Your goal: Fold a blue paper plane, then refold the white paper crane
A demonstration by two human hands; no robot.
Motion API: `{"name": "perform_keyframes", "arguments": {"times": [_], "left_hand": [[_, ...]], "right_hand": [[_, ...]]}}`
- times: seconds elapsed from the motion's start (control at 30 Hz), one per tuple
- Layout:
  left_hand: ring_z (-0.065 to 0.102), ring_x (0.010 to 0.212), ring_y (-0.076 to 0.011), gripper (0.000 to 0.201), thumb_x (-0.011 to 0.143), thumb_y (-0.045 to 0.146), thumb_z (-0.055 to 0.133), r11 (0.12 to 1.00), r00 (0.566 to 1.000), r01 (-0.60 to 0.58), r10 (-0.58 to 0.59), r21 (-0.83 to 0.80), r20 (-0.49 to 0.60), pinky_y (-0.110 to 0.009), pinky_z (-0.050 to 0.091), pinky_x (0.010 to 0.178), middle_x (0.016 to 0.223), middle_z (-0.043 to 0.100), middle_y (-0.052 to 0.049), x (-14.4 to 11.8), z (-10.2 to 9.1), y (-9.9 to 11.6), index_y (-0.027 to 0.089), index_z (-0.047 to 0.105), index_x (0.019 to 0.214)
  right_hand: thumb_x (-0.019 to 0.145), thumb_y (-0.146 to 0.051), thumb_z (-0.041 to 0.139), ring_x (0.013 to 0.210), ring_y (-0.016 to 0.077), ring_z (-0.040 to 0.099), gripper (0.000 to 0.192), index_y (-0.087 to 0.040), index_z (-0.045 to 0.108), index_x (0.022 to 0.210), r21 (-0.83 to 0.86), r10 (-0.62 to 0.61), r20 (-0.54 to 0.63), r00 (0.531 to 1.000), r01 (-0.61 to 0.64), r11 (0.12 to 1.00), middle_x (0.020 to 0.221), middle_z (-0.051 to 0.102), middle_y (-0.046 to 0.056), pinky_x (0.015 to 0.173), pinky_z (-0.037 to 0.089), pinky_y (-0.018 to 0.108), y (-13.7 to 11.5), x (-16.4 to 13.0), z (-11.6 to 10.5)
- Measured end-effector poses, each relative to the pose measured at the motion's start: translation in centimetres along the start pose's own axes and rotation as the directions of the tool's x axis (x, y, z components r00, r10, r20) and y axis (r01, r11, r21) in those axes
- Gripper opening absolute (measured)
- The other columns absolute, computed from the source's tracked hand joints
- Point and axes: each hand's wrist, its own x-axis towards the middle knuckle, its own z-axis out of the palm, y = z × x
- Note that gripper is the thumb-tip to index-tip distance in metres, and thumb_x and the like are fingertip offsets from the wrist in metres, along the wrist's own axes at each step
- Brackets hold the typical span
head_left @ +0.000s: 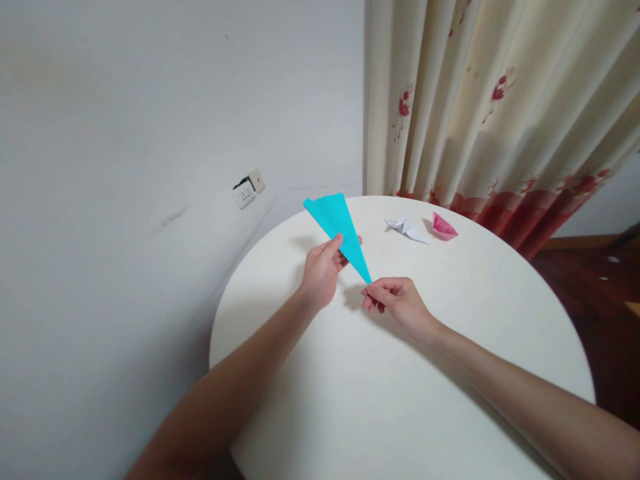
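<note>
A bright blue paper airplane (334, 217), long and narrow, is held in the air above the round white table. Its pointed tip faces down toward me and its wide end points away to the upper left. My left hand (324, 267) grips it around the middle, the thumb on top and the fingers partly hidden underneath. With thumb and forefinger, my right hand (395, 303) pinches the pointed tip.
On the far side of the round white table (430, 407) lie a white folded paper crane (406, 229) and a small pink paper boat (444, 227). A wall with a socket (244, 194) stands at the left. A floral curtain (480, 113) hangs behind the table.
</note>
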Motion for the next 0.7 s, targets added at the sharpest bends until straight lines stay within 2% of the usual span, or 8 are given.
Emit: {"name": "perform_keyframes", "arguments": {"times": [0.13,0.23,0.33,0.4,0.43,0.5,0.6,0.7], "left_hand": [[0.071,0.094,-0.0201,0.02,0.091,0.032,0.062,0.988,0.98,-0.143,0.132,-0.061,-0.149,-0.032,0.052,0.088,0.093,0.076,-0.01,3.7,-3.6,3.1,0.013,0.069,0.091],[0.069,0.096,-0.016,0.025,0.097,0.037,0.053,0.974,0.965,-0.181,0.149,-0.136,-0.214,-0.028,0.052,0.088,0.102,0.075,-0.008,4.9,-5.0,3.7,0.017,0.068,0.097],[0.069,0.099,-0.019,0.04,0.095,0.052,0.051,0.989,1.0,0.011,-0.011,-0.146,-0.004,-0.03,0.053,0.087,0.107,0.074,-0.011,3.4,-3.5,1.8,0.016,0.069,0.098],[0.069,0.099,-0.0227,0.038,0.092,0.049,0.058,0.978,0.962,0.209,-0.205,-0.002,0.181,-0.034,0.053,0.086,0.108,0.073,-0.015,1.4,-1.6,-0.3,0.014,0.07,0.099],[0.069,0.1,-0.024,0.035,0.091,0.045,0.062,0.965,0.938,0.251,-0.263,0.078,0.225,-0.034,0.053,0.085,0.111,0.073,-0.017,0.3,-0.6,-1.3,0.012,0.07,0.102],[0.07,0.097,-0.0258,0.033,0.087,0.04,0.068,0.954,0.938,0.25,-0.281,0.167,0.203,-0.035,0.054,0.081,0.112,0.073,-0.018,-1.3,0.7,-2.7,0.013,0.071,0.106],[0.07,0.101,-0.0273,0.035,0.083,0.042,0.072,0.97,0.973,0.141,-0.172,0.2,0.152,-0.038,0.052,0.088,0.109,0.074,-0.018,-2.0,1.2,-3.0,0.013,0.072,0.103],[0.071,0.1,-0.0283,0.039,0.079,0.048,0.074,0.953,0.959,0.094,-0.165,0.288,0.231,-0.041,0.049,0.094,0.102,0.076,-0.017,-1.5,0.6,-2.1,0.012,0.075,0.095]], "right_hand": [[0.076,-0.047,0.071,0.052,0.0123,0.052,0.032,-0.016,0.075,0.068,-0.028,0.009,0.03,1.0,-0.008,1.0,0.064,0.071,0.006,0.053,0.036,0.028,0.2,-0.1,0.1],[0.076,-0.048,0.072,0.053,0.0121,0.051,0.033,-0.016,0.076,0.069,-0.03,-0.002,0.005,1.0,0.002,1.0,0.063,0.071,0.006,0.053,0.036,0.028,0.2,-0.1,0.0],[0.075,-0.05,0.074,0.053,0.0124,0.052,0.034,-0.017,0.076,0.069,-0.01,-0.019,-0.075,0.997,0.018,1.0,0.064,0.071,0.006,0.053,0.037,0.027,0.2,0.0,-0.1],[0.076,-0.05,0.073,0.053,0.0123,0.051,0.034,-0.017,0.076,0.069,-0.002,-0.038,-0.107,0.994,0.038,0.999,0.062,0.069,0.005,0.053,0.037,0.027,0.3,0.1,-0.2],[0.077,-0.051,0.072,0.053,0.0123,0.052,0.035,-0.017,0.076,0.069,-0.003,-0.046,-0.108,0.993,0.046,0.999,0.063,0.069,0.005,0.053,0.037,0.027,0.3,0.1,-0.2],[0.079,-0.053,0.07,0.055,0.0133,0.054,0.038,-0.016,0.076,0.071,-0.018,-0.037,-0.085,0.996,0.036,0.999,0.066,0.071,0.006,0.053,0.038,0.027,0.3,0.2,-0.3],[0.083,-0.058,0.063,0.058,0.0166,0.058,0.046,-0.016,0.073,0.067,-0.171,-0.048,-0.11,0.993,0.029,0.985,0.066,0.071,0.008,0.056,0.042,0.029,-0.1,0.4,-0.9],[0.083,-0.058,0.063,0.074,0.0208,0.065,0.044,-0.016,0.076,0.08,-0.327,-0.224,-0.243,0.944,0.137,0.935,0.082,0.075,0.009,0.069,0.048,0.032,-1.0,0.8,-2.0]]}}
